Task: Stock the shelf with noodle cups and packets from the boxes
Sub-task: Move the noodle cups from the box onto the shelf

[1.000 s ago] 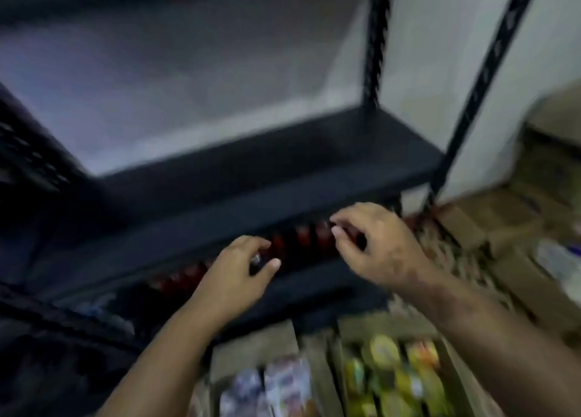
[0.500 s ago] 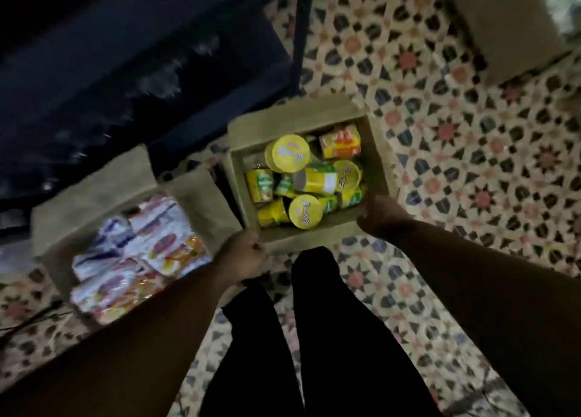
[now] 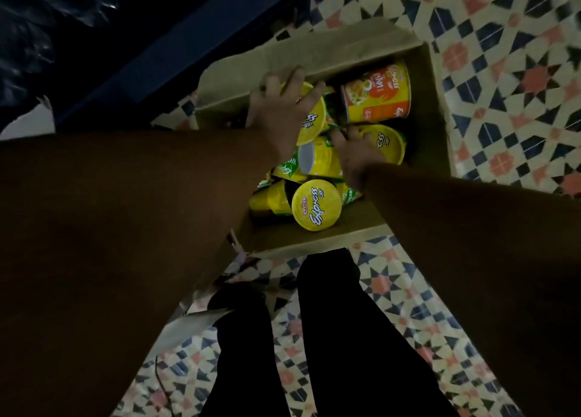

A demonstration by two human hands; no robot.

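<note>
An open cardboard box stands on the floor and holds several noodle cups lying at different angles. My left hand reaches into its far left corner, fingers curled over a yellow-lidded cup. My right hand is lower in the box, against another yellow-lidded cup; its fingertips are hidden among the cups, so its grip is unclear. An orange cup lies on its side at the far end. An "Express" cup lies near the front.
The dark lower shelf runs just beyond the box. Crumpled dark plastic sits at the upper left. My legs in black trousers stand on the patterned tiled floor. A flap of a second box pokes out under my left arm.
The view swung down from the shelf to the boxes. Both hands went from the box's front edge into the box, the left now holding a yellow-lidded cup.
</note>
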